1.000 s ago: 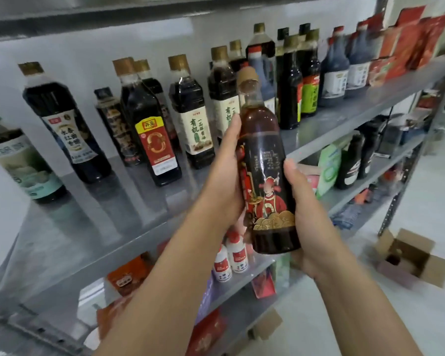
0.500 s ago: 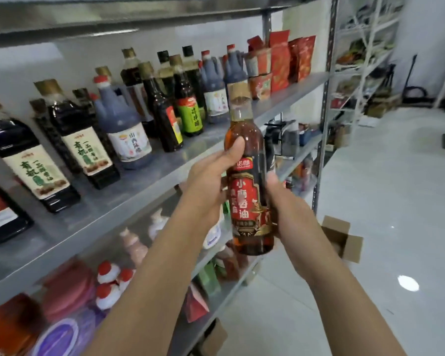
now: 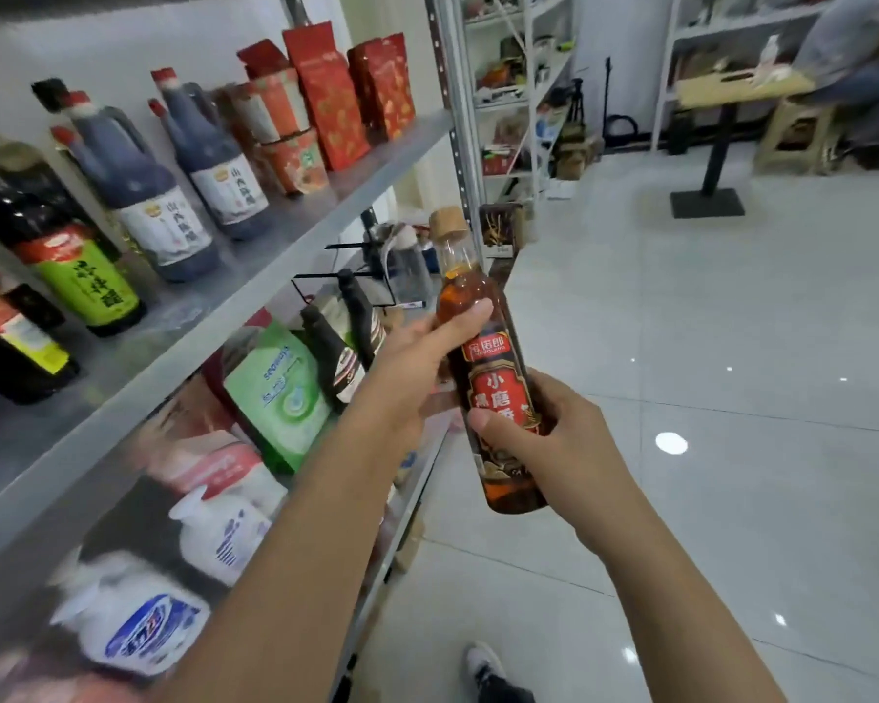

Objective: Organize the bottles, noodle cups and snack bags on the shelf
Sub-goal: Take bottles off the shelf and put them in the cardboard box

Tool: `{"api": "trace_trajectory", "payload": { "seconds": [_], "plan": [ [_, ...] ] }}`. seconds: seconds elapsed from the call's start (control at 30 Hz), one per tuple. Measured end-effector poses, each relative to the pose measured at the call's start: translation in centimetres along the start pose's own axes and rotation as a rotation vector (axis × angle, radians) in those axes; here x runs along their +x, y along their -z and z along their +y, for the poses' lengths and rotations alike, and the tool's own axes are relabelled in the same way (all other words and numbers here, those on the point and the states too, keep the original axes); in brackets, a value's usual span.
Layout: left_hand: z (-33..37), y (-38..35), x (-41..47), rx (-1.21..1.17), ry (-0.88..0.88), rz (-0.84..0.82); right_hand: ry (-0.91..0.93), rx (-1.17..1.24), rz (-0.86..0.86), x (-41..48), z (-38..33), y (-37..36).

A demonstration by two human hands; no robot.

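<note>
My left hand (image 3: 417,367) and right hand (image 3: 554,438) are both clamped round the bottle (image 3: 498,378). It is tilted in mid-air, just right of the shelf (image 3: 326,215) edge and over hard tile floor (image 3: 681,322). If my grip slides on the smooth glass, I'd expect it to drop and smash. The bare strip along the shelf's front, before the dark jugs (image 3: 214,159) and noodle cups (image 3: 285,139), looks roomy enough.

Glossy white tile floor (image 3: 706,347) catching light glints; back there, cluttered metal racks (image 3: 518,93), a pedestal table (image 3: 742,86), a stool (image 3: 792,139).
</note>
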State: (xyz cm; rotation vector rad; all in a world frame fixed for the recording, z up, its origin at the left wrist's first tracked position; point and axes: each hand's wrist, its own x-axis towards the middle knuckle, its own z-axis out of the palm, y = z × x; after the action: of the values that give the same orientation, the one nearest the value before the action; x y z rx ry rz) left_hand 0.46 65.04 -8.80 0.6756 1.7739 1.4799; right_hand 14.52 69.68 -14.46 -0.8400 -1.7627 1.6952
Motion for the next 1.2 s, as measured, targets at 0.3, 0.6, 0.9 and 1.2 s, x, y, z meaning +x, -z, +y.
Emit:
{"api": "trace_trajectory", "payload": {
  "seconds": [0.3, 0.6, 0.9, 1.2],
  "plan": [
    [-0.2, -3.5, 16.6, -0.074, 0.049, -0.133, -0.106, 0.057, 0.046, 14.5, 1.7, 5.2],
    [-2.2, -5.6, 30.0, 0.075, -0.028, -0.312, -0.072, -0.024, 0.230, 27.1, 0.8, 7.6],
    [-7.0, -7.9, 40.9, 0.183, -0.046, -0.391, -0.213, -0.223, 0.103, 38.8, 5.8, 10.3],
    [-11.9, -11.5, 54.7, 0.267, 0.139, -0.445, -0.374, -0.177, 0.102, 52.0, 16.4, 15.8]
  ]
}}
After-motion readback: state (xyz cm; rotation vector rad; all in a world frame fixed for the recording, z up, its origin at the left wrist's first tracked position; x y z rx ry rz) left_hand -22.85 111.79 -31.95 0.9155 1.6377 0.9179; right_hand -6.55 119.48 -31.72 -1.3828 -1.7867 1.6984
